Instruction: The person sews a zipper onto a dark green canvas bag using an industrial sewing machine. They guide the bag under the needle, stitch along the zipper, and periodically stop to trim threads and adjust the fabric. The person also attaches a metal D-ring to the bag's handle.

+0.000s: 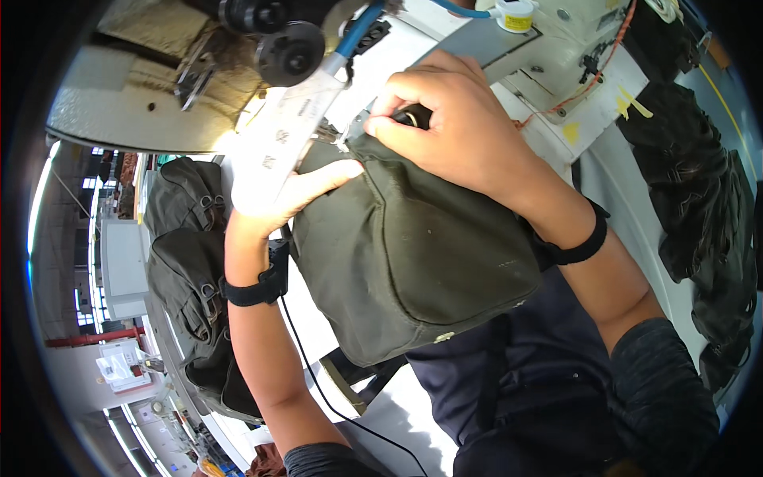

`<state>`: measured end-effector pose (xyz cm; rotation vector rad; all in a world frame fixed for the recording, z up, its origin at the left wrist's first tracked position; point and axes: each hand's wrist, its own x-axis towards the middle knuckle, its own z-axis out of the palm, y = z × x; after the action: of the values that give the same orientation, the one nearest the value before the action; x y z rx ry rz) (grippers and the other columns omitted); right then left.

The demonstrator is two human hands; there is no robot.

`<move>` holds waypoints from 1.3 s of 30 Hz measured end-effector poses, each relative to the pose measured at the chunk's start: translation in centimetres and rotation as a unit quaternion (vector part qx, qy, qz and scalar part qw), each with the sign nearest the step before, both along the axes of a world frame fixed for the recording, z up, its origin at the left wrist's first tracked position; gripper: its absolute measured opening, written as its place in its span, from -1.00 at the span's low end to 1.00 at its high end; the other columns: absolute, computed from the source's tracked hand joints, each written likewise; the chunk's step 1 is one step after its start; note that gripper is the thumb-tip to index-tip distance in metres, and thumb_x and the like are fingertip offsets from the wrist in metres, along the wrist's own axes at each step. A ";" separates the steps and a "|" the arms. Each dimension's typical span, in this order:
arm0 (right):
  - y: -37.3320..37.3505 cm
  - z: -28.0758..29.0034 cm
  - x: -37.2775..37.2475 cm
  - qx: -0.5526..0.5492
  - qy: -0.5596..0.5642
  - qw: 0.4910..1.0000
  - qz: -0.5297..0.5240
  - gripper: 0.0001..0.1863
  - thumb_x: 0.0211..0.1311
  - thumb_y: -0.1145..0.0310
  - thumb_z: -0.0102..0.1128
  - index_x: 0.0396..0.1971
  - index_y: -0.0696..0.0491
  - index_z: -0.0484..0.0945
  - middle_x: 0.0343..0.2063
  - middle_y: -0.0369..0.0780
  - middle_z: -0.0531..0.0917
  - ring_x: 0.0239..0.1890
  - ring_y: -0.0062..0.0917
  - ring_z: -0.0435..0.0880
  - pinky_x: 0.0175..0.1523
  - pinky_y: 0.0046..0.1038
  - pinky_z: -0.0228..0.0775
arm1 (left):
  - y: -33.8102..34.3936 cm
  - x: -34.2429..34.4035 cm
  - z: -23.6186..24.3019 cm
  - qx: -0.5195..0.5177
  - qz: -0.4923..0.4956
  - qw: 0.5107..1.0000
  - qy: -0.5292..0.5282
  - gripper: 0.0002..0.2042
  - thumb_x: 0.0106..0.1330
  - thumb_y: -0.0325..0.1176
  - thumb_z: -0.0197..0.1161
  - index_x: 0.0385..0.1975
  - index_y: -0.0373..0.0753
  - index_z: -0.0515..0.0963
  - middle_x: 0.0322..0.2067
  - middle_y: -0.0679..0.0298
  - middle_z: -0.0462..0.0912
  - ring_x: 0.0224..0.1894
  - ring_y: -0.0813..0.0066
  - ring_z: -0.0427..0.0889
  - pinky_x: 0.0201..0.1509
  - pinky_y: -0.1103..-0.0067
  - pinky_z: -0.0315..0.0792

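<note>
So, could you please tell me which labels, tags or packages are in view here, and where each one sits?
White printed tag: long strip hanging from the sewing machine, above the left hand.
Yellow-labelled white cap: small, round, top edge on the machine.
Yellow tape marks: small strips on the white machine body, upper right.

White sewing-machine table [612, 171] carried my work, running from 12 o'clock down toward 4. Machine body [127, 95] sat on it at 10 to 11 o'clock. Olive canvas bag [405, 246] lay at centre, spilling over near edge toward my lap. Heap of finished olive bags [187, 262] rested on table's far side at 9 o'clock. Dark fabric pile [703, 215] lay along the edge at 3 o'clock. Small yellow tape marks [632, 103] stuck on surface at 2 o'clock, orange thread [588, 83] trailing just beside them.
</note>
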<state>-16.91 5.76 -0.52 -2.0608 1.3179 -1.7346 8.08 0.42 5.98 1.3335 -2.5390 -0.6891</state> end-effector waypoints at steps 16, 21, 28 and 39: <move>-0.2 0.2 -0.2 -0.018 -0.011 1.000 0.012 -0.86 0.13 0.26 0.41 -0.51 -0.03 0.68 -0.53 -0.31 0.70 -0.26 -0.31 0.62 0.07 -0.25 0.26 | -0.4 0.4 0.3 -0.137 -0.042 0.984 -0.104 -0.68 0.29 -0.15 0.60 -0.46 -0.19 0.60 -0.51 0.59 0.51 -0.44 0.79 0.38 -0.36 0.64 0.29; 0.2 -0.4 0.1 -0.023 -0.011 1.000 -0.001 -0.86 0.11 0.31 0.43 -0.52 0.01 0.68 -0.49 -0.31 0.67 -0.17 -0.36 0.59 0.09 -0.24 0.28 | 0.9 1.5 0.3 -0.026 0.103 0.983 -0.149 -0.74 0.21 -0.26 0.66 -0.32 -0.17 0.67 -0.47 0.57 0.57 -0.44 0.77 0.43 -0.34 0.64 0.33; 0.8 -0.4 -0.5 -0.011 -0.036 0.999 0.035 -0.85 0.08 0.34 0.51 -0.36 -0.02 0.72 -0.40 -0.35 0.63 -0.10 -0.38 0.57 0.16 -0.26 0.26 | 1.7 1.3 1.4 0.063 0.213 0.962 -0.160 -0.67 0.17 -0.25 0.70 -0.21 -0.17 0.68 -0.50 0.58 0.55 -0.48 0.78 0.40 -0.42 0.68 0.28; 0.1 0.1 -0.1 -0.019 -0.007 1.000 0.007 -0.89 0.11 0.30 0.46 -0.49 -0.04 0.70 -0.44 -0.36 0.68 -0.15 -0.39 0.58 0.14 -0.26 0.27 | 1.0 -0.9 1.1 -0.034 0.028 0.994 -0.103 -0.70 0.20 -0.17 0.67 -0.21 -0.18 0.75 -0.36 0.51 0.69 -0.34 0.73 0.49 -0.19 0.66 0.38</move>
<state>-17.04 5.82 -0.47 -2.0692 1.2742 -1.7780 7.15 1.42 7.10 1.5165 -2.6431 -0.4711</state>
